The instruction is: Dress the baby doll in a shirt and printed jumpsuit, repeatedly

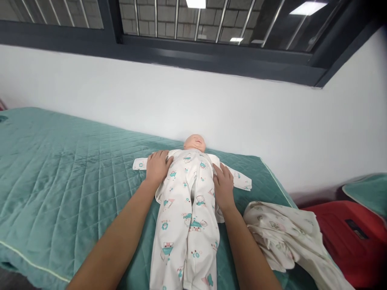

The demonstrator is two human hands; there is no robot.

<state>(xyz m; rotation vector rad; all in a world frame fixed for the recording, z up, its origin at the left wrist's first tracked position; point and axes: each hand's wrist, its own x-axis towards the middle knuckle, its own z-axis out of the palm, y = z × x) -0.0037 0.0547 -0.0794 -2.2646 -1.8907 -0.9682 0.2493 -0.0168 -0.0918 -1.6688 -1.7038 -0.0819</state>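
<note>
A baby doll [194, 142] lies on its back on the green quilted cover, its head toward the wall. White printed baby trousers [199, 225] are spread lengthwise over its body, up to the chest. Beneath them shows a matching white top, its left sleeve [140, 164] and right sleeve [242, 181] stretched out sideways. My left hand [157, 166] rests on the top near the left sleeve, fingers flat and thumb apart. On the other side, my right hand [223, 181] lies against the trousers' edge and the top, its fingers spread.
Crumpled printed cloth [281, 231] lies at the right edge of the bed cover [75, 173]. Beyond it stands a red plastic chair [350, 237] with green fabric [369, 193] by it. A white wall [136, 96] and a barred window [193, 48] are behind the bed.
</note>
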